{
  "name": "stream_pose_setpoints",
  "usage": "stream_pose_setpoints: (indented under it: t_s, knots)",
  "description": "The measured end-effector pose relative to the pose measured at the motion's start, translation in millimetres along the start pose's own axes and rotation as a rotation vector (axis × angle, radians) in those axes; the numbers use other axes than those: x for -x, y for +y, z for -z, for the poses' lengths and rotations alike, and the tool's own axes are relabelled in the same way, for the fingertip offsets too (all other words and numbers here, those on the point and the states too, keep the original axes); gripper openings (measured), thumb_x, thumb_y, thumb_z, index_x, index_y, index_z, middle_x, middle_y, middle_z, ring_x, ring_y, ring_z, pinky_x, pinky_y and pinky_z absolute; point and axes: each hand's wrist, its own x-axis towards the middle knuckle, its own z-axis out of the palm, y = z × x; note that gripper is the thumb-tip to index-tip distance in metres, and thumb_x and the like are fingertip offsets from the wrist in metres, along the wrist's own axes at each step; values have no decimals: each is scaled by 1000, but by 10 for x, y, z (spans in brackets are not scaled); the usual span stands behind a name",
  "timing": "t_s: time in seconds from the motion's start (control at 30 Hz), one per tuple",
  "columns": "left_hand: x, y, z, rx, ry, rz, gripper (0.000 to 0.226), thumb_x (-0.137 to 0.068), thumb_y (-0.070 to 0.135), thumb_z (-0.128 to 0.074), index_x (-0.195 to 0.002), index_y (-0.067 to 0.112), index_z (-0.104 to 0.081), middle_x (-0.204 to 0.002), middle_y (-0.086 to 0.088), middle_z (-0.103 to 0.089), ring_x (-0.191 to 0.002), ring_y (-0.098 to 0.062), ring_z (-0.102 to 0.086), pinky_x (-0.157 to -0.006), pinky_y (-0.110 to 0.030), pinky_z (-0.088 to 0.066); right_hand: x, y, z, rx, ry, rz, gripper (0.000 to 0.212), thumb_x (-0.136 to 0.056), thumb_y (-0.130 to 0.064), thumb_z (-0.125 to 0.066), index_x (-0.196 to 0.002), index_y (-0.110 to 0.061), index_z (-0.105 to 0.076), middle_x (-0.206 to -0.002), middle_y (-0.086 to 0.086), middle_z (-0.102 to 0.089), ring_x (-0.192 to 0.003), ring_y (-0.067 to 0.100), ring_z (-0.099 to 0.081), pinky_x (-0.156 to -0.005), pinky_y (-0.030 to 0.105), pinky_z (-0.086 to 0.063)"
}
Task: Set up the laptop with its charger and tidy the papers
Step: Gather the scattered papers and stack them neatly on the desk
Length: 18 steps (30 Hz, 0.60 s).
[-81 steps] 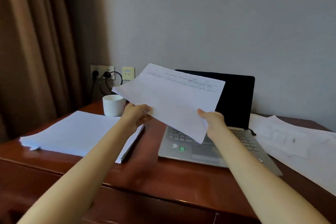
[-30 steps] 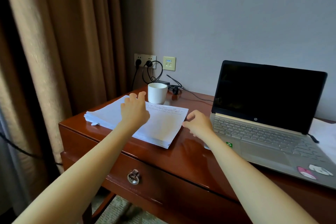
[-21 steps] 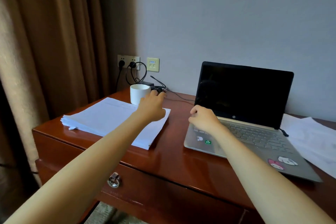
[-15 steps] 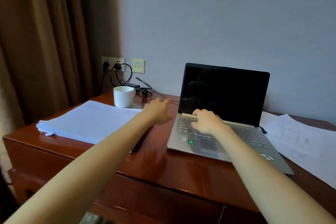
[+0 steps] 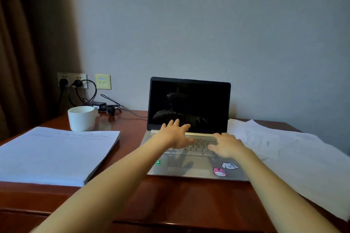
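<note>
Your left hand [image 5: 175, 134]: fingers spread, holding nothing, over the keyboard | your right hand [image 5: 225, 145]: fingers loosely apart, over the keys | laptop [image 5: 189, 106]: open at 12 o'clock on the desk [image 5: 170, 204] (screen dark) | paper stack [image 5: 53, 153] at 9 o'clock, loose sheets [image 5: 293, 153] at 3 | charger [image 5: 97, 104] at 10, behind the mug [image 5: 81, 118].

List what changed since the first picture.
Both hands let go of the sheet they held; it now seems to top the left paper stack. The left hand and right hand moved over the laptop keyboard, open. The cup and loose papers stayed put.
</note>
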Motion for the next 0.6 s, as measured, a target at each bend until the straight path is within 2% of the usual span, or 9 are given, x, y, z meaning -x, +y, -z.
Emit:
stream_pose_setpoints:
  t_s: [0.27, 0.47, 0.6]
  knots:
    - [-246, 700, -137, -21, -8, -126, 65, -95, 50, -40, -150, 29, -13, -158, -12, 2, -146, -30, 3, -117, -47, -1, 165, 737, -74, 28, -84, -185, 54, -98, -46, -31, -147, -25, -21, -151, 9, -26, -138, 31, -25, -109, 42, -25]
    - [-328, 1247, -310, -48, -88, -296, 60, -95, 50, -38, -148, 27, -22, -158, -12, -2, -146, -29, 1, -116, -46, -5, 399, 1303, -289, 14, -103, -341, 56, -98, -52, -21, -149, -28, -17, -157, 7, -11, -144, 29, -3, -113, 52, -10]
    - [-340, 1619, -473, -19, -173, -391, 61, -94, 50, -40, -148, 30, -22, -159, -9, -1, -146, -27, 2, -116, -46, -5, 577, 1702, -334, 5, -97, -448, 60, -97, -56, -16, -150, -30, -9, -159, 6, 1, -145, 29, 7, -113, 56, -1]
